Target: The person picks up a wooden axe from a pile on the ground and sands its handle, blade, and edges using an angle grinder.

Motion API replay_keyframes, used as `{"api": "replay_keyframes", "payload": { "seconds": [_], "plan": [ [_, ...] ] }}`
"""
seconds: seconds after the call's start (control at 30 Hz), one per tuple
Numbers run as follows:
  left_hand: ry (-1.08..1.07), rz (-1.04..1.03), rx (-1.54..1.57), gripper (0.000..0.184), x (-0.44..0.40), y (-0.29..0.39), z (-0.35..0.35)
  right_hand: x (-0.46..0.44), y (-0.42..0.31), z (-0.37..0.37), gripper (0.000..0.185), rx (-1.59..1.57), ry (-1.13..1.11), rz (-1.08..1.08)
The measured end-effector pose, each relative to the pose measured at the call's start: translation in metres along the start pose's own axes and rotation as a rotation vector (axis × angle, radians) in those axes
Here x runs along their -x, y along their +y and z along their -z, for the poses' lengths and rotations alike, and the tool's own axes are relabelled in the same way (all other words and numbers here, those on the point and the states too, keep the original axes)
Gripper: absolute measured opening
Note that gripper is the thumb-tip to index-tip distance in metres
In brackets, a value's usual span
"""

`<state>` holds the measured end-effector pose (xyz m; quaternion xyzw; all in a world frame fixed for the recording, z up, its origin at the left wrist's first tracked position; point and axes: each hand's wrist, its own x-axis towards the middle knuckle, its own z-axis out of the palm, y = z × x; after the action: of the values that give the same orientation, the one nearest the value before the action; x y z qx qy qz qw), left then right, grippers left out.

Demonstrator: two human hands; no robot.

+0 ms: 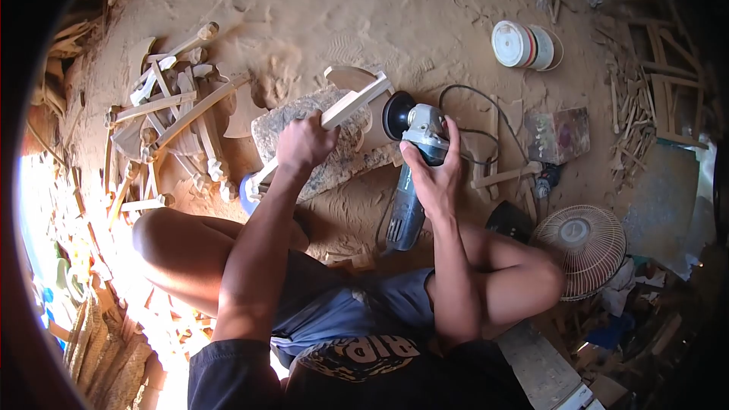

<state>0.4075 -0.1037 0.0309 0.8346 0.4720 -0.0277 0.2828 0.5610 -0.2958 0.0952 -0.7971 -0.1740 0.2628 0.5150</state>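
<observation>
My left hand [305,144] is closed round a pale wooden piece [357,99], a long bar with a curved part at its far end. Under that piece lies a mottled stone block [285,121] on the sandy ground. My right hand [437,178] grips the head of an angle grinder [408,209], with the thumb on one side and fingers on the other. The grinder's round black disc [396,115] faces the far end of the wooden piece, close beside it. Whether disc and wood touch is hard to tell.
Wooden pieces [178,106] are heaped at the left. A black cord [486,91] loops right of the grinder. Further right are a white bucket [512,44], a worn box [558,135] and a round fan grille [581,250]. My bent legs flank the work.
</observation>
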Motion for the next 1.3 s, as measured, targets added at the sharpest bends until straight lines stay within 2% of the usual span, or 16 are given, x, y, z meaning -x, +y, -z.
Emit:
{"api": "replay_keyframes", "payload": {
  "seconds": [0.13, 0.27, 0.4, 0.5, 0.6, 0.77, 0.87, 1.0, 1.13, 1.3],
  "plan": [
    [-0.003, 0.0, 0.001, 0.038, -0.003, -0.003, -0.004, 0.004, 0.007, 0.002, 0.095, 0.079, -0.037, 0.095],
    [0.006, -0.018, 0.028, 0.038, -0.001, -0.005, -0.003, 0.007, 0.008, 0.007, 0.09, 0.263, 0.06, 0.095],
    [0.032, -0.02, 0.015, 0.037, 0.001, -0.001, -0.004, 0.003, -0.003, 0.011, 0.092, 0.415, 0.076, 0.065],
    [0.027, -0.019, -0.001, 0.037, -0.001, -0.005, -0.004, 0.003, -0.004, 0.01, 0.091, 0.333, 0.139, 0.249],
    [0.028, -0.016, 0.006, 0.038, -0.002, -0.006, -0.008, -0.006, 0.008, 0.008, 0.097, 0.146, 0.074, 0.123],
    [-0.006, 0.001, 0.003, 0.039, -0.002, -0.006, -0.007, -0.002, 0.001, -0.003, 0.094, -0.023, 0.019, 0.037],
    [-0.008, -0.008, -0.009, 0.038, -0.005, -0.007, -0.007, 0.0, 0.006, -0.002, 0.093, 0.029, -0.014, 0.096],
    [-0.016, -0.009, -0.003, 0.037, -0.003, -0.006, -0.006, 0.008, 0.014, 0.007, 0.093, 0.285, 0.031, 0.204],
    [0.001, -0.004, 0.003, 0.036, -0.001, -0.005, -0.005, 0.005, -0.009, 0.012, 0.092, 0.415, 0.056, 0.014],
    [-0.007, 0.011, 0.01, 0.039, -0.004, -0.007, -0.008, 0.002, -0.002, 0.021, 0.092, 0.5, 0.181, 0.163]
  ]
}}
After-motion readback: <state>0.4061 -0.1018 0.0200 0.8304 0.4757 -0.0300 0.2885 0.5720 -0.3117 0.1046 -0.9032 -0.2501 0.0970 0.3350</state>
